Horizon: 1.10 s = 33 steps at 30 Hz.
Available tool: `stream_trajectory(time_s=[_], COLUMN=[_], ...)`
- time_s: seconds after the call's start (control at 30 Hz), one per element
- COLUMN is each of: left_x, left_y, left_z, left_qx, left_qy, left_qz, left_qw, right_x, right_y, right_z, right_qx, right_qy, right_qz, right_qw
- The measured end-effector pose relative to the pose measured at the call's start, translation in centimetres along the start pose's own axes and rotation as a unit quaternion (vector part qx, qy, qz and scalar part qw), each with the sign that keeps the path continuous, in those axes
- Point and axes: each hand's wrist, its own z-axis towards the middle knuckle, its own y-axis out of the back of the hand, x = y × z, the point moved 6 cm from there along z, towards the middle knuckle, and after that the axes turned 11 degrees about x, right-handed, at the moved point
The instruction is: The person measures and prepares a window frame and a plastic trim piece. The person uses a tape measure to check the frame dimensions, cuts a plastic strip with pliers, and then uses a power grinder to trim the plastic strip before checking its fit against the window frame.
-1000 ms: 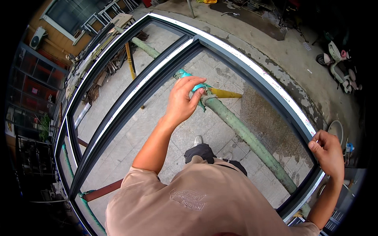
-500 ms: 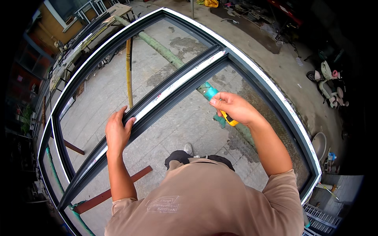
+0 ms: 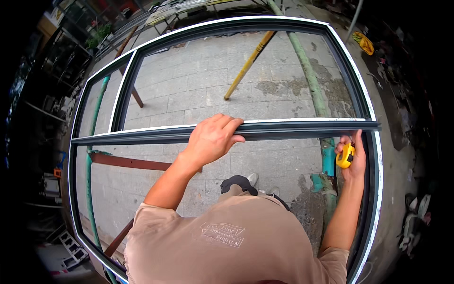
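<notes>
A large dark grey window frame (image 3: 227, 26) with white edge strips surrounds my arms, divided by a long crossbar (image 3: 293, 128). My left hand (image 3: 213, 138) is closed over the crossbar left of its middle, fingers on top and thumb on the near side. My right hand (image 3: 353, 156) holds a yellow tape measure (image 3: 345, 156) under the crossbar's right end. One of its fingers stretches up to the bar, close to the joint with the side rail. Whether any tape blade is pulled out, I cannot tell.
Under the frame run a green pipe (image 3: 305, 71) with a teal sleeve (image 3: 328, 158) on the right and a thinner green pipe (image 3: 89, 189) on the left. A reddish-brown bar (image 3: 130, 161) and a yellow pole (image 3: 248, 66) lie below too. A yellow bag (image 3: 363, 43) lies far right.
The view has turned, so the crossbar now runs nearly level. My right hand has carried the tape measure up to the crossbar's right end. My left hand is still on the crossbar.
</notes>
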Motion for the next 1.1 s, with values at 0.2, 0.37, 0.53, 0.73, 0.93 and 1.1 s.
stream_trajectory(time_s=[0.2, 0.37, 0.53, 0.73, 0.93, 1.1], left_x=[-0.1, -0.1, 1.6, -1.2, -2.5, -2.4], left_y=[-1.6, -2.3, -1.7, -3.5, -4.2, -4.8], left_z=[-3.7, -6.9, -11.2, -10.8, -9.5, -9.2], left_qx=[-0.045, -0.024, -0.065, -0.086, -0.111, -0.104], left_qy=[-0.012, 0.017, 0.109, 0.078, 0.056, 0.056], left_qz=[0.005, 0.097, 0.087, 0.109, 0.079, 0.07], left_qw=[0.999, 0.995, 0.988, 0.987, 0.989, 0.991], right_x=[-1.0, -2.8, -3.3, -1.5, -1.0, -1.2], right_y=[3.9, 4.1, 4.1, 5.1, 10.1, 10.3], right_z=[1.2, -0.2, -1.6, -2.7, -1.9, -2.1], right_qx=[0.169, 0.249, 0.132, -0.058, -0.035, -0.062], right_qy=[0.058, 0.017, 0.018, -0.008, -0.013, -0.015], right_qz=[-0.003, -0.045, -0.05, -0.014, -0.01, -0.041], right_qw=[0.984, 0.967, 0.99, 0.998, 0.999, 0.997])
